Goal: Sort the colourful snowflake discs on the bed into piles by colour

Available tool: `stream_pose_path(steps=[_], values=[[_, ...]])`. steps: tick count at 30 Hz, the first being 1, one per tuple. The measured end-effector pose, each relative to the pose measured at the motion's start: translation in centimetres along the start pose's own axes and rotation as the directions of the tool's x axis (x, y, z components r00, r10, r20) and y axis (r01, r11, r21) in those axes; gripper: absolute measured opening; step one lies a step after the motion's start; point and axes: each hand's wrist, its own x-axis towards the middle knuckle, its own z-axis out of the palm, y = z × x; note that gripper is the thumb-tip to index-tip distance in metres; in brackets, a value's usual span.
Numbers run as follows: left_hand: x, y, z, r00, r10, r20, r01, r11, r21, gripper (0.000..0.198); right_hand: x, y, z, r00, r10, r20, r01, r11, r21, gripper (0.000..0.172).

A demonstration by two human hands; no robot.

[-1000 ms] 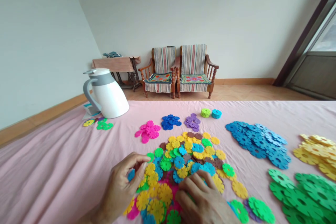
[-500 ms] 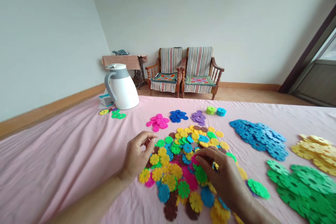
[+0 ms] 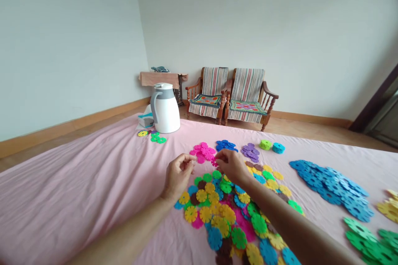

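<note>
My right hand (image 3: 234,168) pinches a pink notched plastic disc (image 3: 214,162) at the near right edge of the pink disc pile (image 3: 203,151). Just left of it, my left hand (image 3: 178,176) is closed, with curled fingers and the thumb near the index finger; whether anything small lies in them I cannot make out. Under and in front of both hands spreads a mixed heap of yellow, green, blue, brown and pink discs (image 3: 228,213). Dark blue discs (image 3: 226,145) lie behind my right hand, with purple discs (image 3: 250,152) to their right.
On the pink cloth (image 3: 102,182) a white and grey jug (image 3: 167,112) stands at the back left, small green discs (image 3: 158,138) before it. Two disc stacks, lime (image 3: 265,145) and light blue (image 3: 278,148), stand at the back. Larger blue discs (image 3: 332,186) and green discs (image 3: 367,238) lie right.
My right hand has moved from the mixed heap, forward and left, carrying a pink disc to the pink pile. The view has turned slightly left; my left hand keeps its curled pose.
</note>
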Motion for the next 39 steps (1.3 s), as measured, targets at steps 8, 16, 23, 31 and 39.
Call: stream_pose_path(steps=[8, 16, 23, 31, 39], values=[[0.4, 0.3, 0.1, 0.984, -0.175, -0.029, 0.17, 0.977, -0.132, 0.016, -4.8, -3.4, 0.1, 0.98, -0.133, 0.15, 0.137, 0.99, -0.016, 0.015], [0.5, 0.3, 0.2, 0.979, -0.2, -0.036, 0.192, 0.967, -0.166, 0.018, -10.9, -5.3, 1.6, 0.914, -0.286, 0.288, 0.368, 0.883, -0.292, 0.01], [0.4, 0.6, 0.2, 0.98, -0.195, -0.035, 0.189, 0.972, -0.142, 0.019, -10.5, -6.0, 1.8, 0.915, -0.257, 0.311, 0.372, 0.836, -0.403, 0.004], [0.5, 0.4, 0.2, 0.981, -0.193, -0.015, 0.188, 0.97, -0.156, 0.02, -10.7, -5.1, 1.4, 0.955, -0.183, 0.234, 0.23, 0.954, -0.193, 0.015], [0.4, 0.6, 0.2, 0.982, -0.189, -0.017, 0.185, 0.973, -0.137, 0.019, -7.6, -3.4, -0.6, 0.97, -0.031, 0.24, 0.011, 0.997, 0.081, 0.008]])
